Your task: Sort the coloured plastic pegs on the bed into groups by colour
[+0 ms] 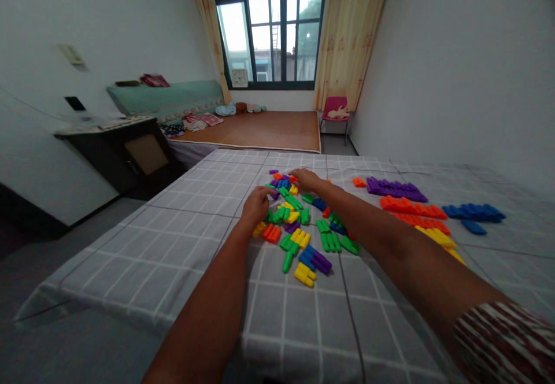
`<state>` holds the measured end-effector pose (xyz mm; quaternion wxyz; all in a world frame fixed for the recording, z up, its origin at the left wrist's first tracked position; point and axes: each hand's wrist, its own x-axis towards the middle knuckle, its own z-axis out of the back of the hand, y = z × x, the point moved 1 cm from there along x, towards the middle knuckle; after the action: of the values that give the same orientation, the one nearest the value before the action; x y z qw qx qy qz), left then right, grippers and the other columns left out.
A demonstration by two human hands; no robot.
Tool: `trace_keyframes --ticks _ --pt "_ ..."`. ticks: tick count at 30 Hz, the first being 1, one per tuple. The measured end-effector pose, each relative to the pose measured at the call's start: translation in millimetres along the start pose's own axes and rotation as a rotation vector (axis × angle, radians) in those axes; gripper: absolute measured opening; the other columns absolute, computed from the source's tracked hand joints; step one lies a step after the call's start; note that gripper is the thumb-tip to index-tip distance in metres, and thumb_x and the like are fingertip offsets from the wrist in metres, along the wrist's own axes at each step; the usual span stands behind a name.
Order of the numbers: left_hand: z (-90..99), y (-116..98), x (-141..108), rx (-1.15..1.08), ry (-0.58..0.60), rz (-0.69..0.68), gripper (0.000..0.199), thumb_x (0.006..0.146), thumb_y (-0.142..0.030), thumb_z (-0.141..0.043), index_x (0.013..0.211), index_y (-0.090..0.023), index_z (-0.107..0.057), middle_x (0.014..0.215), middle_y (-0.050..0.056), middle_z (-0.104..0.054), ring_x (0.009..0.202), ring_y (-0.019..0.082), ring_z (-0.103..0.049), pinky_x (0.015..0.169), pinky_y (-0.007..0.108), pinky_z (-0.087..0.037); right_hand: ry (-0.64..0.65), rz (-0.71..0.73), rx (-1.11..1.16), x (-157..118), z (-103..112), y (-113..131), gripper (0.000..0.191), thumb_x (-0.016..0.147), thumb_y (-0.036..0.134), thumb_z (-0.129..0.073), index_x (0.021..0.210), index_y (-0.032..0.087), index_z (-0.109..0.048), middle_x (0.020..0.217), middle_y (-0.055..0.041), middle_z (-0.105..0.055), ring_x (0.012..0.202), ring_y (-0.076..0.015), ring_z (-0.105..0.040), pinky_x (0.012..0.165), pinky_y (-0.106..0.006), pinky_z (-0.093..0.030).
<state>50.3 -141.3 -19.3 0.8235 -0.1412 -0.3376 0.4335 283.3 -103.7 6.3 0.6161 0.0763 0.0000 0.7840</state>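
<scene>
Surface: a table (191,228) under a grey cloth with a white grid and a few darker lines, its near left corner draping over the edge.
Loose pieces: a scattered pile of small plastic pieces (291,217) in green, yellow, blue, purple and orange, lying on the cloth between and below the hands.
Left hand: at the left edge of the pile (257,202), fingers bent toward a purple piece; whether they pinch it, I cannot tell.
Right hand: over the far end of the pile (303,180), palm down, fingertips by the orange pieces; their grip or spread is too small to tell.
Sorted rows: right of the right forearm, a purple row (395,189), orange rows (413,207), a blue row (473,212) and yellow pieces (436,236) partly hidden by the arm.
Beyond the table: a low bed (269,129) with a brown mat, clothes and soft items along its left and far sides.
Window: dark-framed (284,37), between patterned yellow curtains (353,31), a square clock (239,78) at its lower left.
Right of the bed: a pink chair (336,106) holding a pale soft toy.
Left side: a dark cabinet (130,152) against the pale wall.
</scene>
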Motion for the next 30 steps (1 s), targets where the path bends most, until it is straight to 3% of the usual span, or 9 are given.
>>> trace_keyframes --ticks 3,8,11,13,15,17,22,25,30 --pt "13.6 13.3 3.0 -0.025 -0.155 0.176 0.043 0.075 -0.003 -0.043 0.102 -0.019 -0.074 0.107 0.006 -0.07 0.102 0.019 -0.063 0.097 0.035 -0.048 0.048 -0.113 -0.05 2.6 -5.2 1.7 0.041 0.089 0.037 -0.053 0.124 0.018 -0.061 0.123 -0.0146 -0.065 0.109 -0.0271 -0.061 0.086 -0.032 -0.047" --pt "22.2 17.2 4.3 -0.066 -0.135 0.242 0.037 0.077 -0.01 -0.046 0.098 -0.017 -0.075 0.099 0.007 -0.073 0.095 0.021 -0.065 0.094 0.037 -0.049 0.045 -0.155 -0.062 -17.0 19.0 -11.7 0.035 0.09 0.036 -0.05 0.112 0.014 -0.066 0.111 -0.0165 -0.07 0.1 -0.0274 -0.064 0.079 -0.032 -0.046" --pt "23.5 0.0 1.6 -0.261 0.024 0.105 0.031 0.081 -0.021 -0.051 0.102 -0.016 -0.073 0.101 0.008 -0.073 0.096 0.021 -0.066 0.09 0.036 -0.05 0.019 -0.109 0.125 -44.3 37.7 -24.7 0.03 0.088 0.035 -0.054 0.105 0.015 -0.068 0.103 -0.0108 -0.072 0.092 -0.0217 -0.064 0.076 -0.027 -0.046" --pt "23.6 -16.0 -2.5 -0.384 0.243 -0.038 0.035 0.081 -0.032 -0.058 0.109 -0.017 -0.071 0.111 0.008 -0.071 0.102 0.023 -0.064 0.09 0.035 -0.051 0.032 -0.076 0.368 -68.4 44.7 -33.1 0.031 0.087 0.032 -0.055 0.11 0.015 -0.067 0.094 -0.0069 -0.072 0.081 -0.0167 -0.064 0.07 -0.024 -0.047" --pt "21.5 -30.3 -7.0 -0.398 0.453 -0.161 0.041 0.075 -0.038 -0.067 0.112 -0.02 -0.07 0.118 0.007 -0.069 0.108 0.025 -0.062 0.093 0.035 -0.049 0.062 -0.052 0.559 -93.2 46.9 -39.7 0.035 0.086 0.028 -0.054 0.119 0.017 -0.064 0.092 -0.0047 -0.072 0.074 -0.0136 -0.063 0.067 -0.023 -0.048" --pt "16.8 -38.8 -9.4 -0.332 0.507 -0.197 0.041 0.07 -0.039 -0.072 0.107 -0.021 -0.072 0.114 0.006 -0.07 0.106 0.025 -0.062 0.094 0.035 -0.048 0.095 -0.035 0.585 -114.9 46.7 -43.8 0.038 0.084 0.022 -0.055 0.12 0.018 -0.066 0.097 -0.005 -0.072 0.075 -0.0139 -0.064 0.068 -0.023 -0.049" --pt "9.4 -36.0 -5.3 -0.314 0.203 0.067 0.042 0.08 -0.05 -0.057 0.103 -0.016 -0.068 0.083 0.005 -0.071 0.069 0.018 -0.064 0.063 0.028 -0.051 0.157 0.048 0.385 -142.8 47.5 -48.4 0.037 0.08 0.024 -0.06 0.115 0.019 -0.071 0.112 -0.0055 -0.071 0.092 -0.0193 -0.066 0.083 -0.027 -0.05" --pt "13.4 -26.3 -2.6 -0.251 0.137 0.186 0.05 0.088 -0.059 -0.042 0.101 -0.017 -0.065 0.076 0.004 -0.069 0.052 0.014 -0.058 0.052 0.025 -0.046 0.239 0.129 0.325 -146.9 49.2 -49.4 0.045 0.077 0.027 -0.067 0.121 0.021 -0.068 0.121 -0.0053 -0.068 0.105 -0.0215 -0.064 0.088 -0.027 -0.048" --pt "14.3 -6.9 1.1 0.102 0.034 0.127 0.05 0.093 -0.052 -0.031 0.102 -0.02 -0.067 0.098 0.009 -0.072 0.089 0.022 -0.066 0.081 0.033 -0.051 0.205 0.123 0.239 -154.2 56.9 -44.5 0.044 0.076 0.023 -0.068 0.12 0.021 -0.067 0.119 -0.007 -0.069 0.104 -0.0231 -0.065 0.086 -0.029 -0.048"
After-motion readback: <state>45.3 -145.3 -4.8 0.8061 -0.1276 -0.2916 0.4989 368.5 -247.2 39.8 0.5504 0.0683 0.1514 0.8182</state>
